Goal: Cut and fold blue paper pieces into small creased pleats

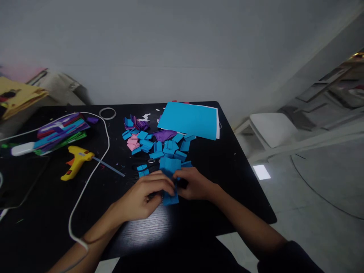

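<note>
Near the front of the black table, a blue paper strip (170,165) with folds is held between both hands. My left hand (146,195) has its bent fingers on the strip's left side and middle. From the right, my right hand (194,183) grips its edge, the fingertips closed together. Just beyond the hands lies a loose heap of small folded blue pieces (169,148). Pink folded pieces (133,142) sit at the left of the heap. Scissors, mostly hidden against the dark table, lie beside the left hand.
A yellow glue gun (76,162) with a clear stick lies at left, crossed by a white cable (82,192). Behind it is a bundle of coloured paper (62,131). Blue sheets (190,119) lie at the back, a tape ring (107,113) at back left. A white stool (271,128) stands at right.
</note>
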The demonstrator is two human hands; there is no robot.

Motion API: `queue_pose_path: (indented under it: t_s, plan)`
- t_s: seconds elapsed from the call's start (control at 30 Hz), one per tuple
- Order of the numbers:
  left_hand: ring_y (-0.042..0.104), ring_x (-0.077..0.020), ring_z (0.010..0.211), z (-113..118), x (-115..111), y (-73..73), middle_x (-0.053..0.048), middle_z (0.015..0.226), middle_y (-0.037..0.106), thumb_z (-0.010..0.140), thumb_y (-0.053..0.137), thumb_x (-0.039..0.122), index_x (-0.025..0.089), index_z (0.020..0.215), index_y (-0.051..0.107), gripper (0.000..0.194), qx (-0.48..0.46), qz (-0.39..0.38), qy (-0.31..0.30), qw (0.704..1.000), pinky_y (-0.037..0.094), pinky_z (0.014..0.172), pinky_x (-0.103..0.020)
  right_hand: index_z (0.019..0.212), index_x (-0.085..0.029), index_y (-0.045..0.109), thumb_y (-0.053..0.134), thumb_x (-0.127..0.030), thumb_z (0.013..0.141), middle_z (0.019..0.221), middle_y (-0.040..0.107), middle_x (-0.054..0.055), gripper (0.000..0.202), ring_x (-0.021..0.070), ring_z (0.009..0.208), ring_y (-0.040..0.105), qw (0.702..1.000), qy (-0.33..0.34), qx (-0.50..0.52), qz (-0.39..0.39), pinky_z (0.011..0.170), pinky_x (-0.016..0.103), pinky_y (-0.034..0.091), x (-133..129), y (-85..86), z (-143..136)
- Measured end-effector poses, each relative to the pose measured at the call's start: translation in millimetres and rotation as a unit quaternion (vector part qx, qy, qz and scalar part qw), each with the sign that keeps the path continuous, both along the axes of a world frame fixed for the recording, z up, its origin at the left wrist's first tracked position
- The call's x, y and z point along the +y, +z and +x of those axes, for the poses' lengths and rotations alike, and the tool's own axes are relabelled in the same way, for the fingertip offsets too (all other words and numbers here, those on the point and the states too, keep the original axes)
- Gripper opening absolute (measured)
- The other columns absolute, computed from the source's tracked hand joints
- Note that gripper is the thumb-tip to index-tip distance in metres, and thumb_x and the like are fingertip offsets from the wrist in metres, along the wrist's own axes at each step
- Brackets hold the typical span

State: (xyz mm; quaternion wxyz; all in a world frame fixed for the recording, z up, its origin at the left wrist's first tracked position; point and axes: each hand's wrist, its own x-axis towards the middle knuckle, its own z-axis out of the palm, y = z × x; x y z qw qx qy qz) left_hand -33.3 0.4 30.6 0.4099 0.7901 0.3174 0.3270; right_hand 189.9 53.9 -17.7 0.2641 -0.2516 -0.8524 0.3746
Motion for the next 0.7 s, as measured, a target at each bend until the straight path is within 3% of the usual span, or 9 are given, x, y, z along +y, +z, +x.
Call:
queue_pose_path:
  t_s: [0.3, 0.53, 0.7]
  plan:
    - [0.058, -0.0169, 0.081, 2.4, -4.8, -8.5, -0.001, 0.081, 0.066, 0.076, 0.050, -0.008, 0.020, 0.088, 0.065, 0.034, 0.016, -0.008, 0.000, 1.000, 0.045, 0.068, -0.029, 0.083, -0.019, 0.063, 0.070, -0.005, 0.069, 0.075, 0.062, -0.001, 0.022, 0.0125, 0.066, 0.055, 1.000, 0.019, 0.016, -0.011, 0.062, 0.021, 0.040, 0.5, 0.9, -1.1]
    - [0.058, -0.0176, 0.089, 4.3, -6.6, -4.2, -0.002, 0.088, 0.063, 0.073, 0.049, -0.008, 0.020, 0.084, 0.066, 0.035, 0.029, -0.009, -0.014, 0.999, 0.046, 0.075, -0.031, 0.080, -0.019, 0.061, 0.069, -0.005, 0.069, 0.072, 0.060, -0.003, 0.020, 0.0115, 0.064, 0.052, 0.999, 0.020, 0.023, -0.017, 0.063, 0.021, 0.040, 1.7, 1.7, -1.4]
    - [0.057, -0.0165, 0.087, 7.2, -6.6, -5.8, -0.002, 0.088, 0.061, 0.072, 0.049, -0.008, 0.019, 0.076, 0.061, 0.029, 0.022, -0.013, -0.017, 1.000, 0.044, 0.072, -0.029, 0.078, -0.019, 0.062, 0.069, -0.005, 0.070, 0.071, 0.060, -0.003, 0.017, 0.0115, 0.064, 0.055, 0.998, 0.025, 0.039, -0.032, 0.063, 0.021, 0.041, 2.1, 0.0, -2.2]
